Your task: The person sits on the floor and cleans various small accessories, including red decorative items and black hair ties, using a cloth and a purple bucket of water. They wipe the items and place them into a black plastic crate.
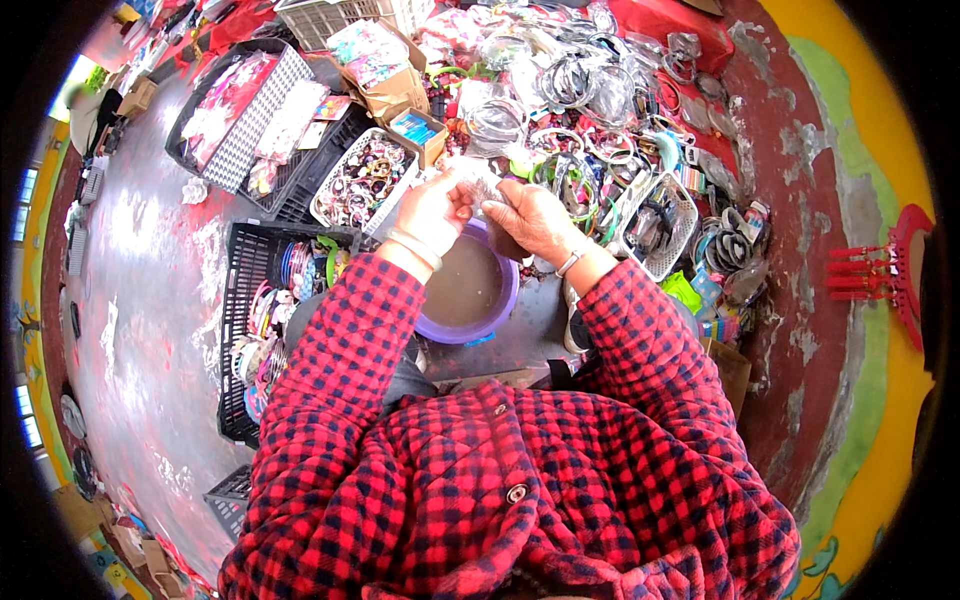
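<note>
My left hand (pixel 432 212) and my right hand (pixel 538 222) meet in front of me, both closed with bent fingers. Crinkled clear plastic (pixel 474 174), perhaps a small bag, is pinched between them; what it contains, if anything, cannot be made out. Below my hands sits a purple basin (pixel 508 318) with murky greyish liquid (pixel 462 285) in it. A dark brown piece (pixel 508 242) shows under my right hand at the basin's rim, and I cannot tell whether I hold it.
A white basket of hair ties (pixel 365 180) stands left of the basin, a white basket with black items (pixel 660 225) right. A black crate of headbands (pixel 240 330) is beside my left arm. Bagged hoops (pixel 570 85) pile up ahead. A cardboard box (pixel 385 75) stands behind.
</note>
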Available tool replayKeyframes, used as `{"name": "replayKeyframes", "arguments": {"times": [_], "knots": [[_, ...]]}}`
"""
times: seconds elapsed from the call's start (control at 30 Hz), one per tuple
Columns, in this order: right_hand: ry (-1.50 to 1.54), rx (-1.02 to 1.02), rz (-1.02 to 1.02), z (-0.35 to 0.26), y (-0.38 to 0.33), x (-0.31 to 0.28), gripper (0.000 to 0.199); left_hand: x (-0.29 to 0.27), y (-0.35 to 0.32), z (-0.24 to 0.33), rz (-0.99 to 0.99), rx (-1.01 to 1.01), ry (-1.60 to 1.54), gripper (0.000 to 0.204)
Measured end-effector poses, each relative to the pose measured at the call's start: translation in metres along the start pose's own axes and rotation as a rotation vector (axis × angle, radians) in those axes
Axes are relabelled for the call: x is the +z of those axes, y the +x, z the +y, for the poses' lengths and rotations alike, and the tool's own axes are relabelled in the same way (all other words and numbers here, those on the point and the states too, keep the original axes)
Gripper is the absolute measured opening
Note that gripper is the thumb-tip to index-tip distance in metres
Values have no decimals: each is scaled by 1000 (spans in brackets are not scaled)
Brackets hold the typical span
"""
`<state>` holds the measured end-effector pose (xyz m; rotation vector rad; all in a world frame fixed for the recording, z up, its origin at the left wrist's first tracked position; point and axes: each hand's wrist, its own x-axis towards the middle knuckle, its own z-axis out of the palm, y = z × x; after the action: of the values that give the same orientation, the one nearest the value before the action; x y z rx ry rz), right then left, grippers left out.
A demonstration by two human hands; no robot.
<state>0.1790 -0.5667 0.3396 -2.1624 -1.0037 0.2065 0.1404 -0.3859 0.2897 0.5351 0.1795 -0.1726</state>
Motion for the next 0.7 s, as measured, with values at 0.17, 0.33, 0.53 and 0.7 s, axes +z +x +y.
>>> {"name": "replayKeyframes", "arguments": {"times": [0.17,0.33,0.53,0.7], "knots": [[271,126,17,1,3,9,30,23,-5,-7,136,109,90,20],[481,138,138,7,6,24,31,33,-5,-12,78,124,135,10],[621,231,3,-13,7,9,30,43,-12,2,196,186,236,12],[579,276,-75,-27,5,-5,29,42,-10,14,203,162,226,12]]}}
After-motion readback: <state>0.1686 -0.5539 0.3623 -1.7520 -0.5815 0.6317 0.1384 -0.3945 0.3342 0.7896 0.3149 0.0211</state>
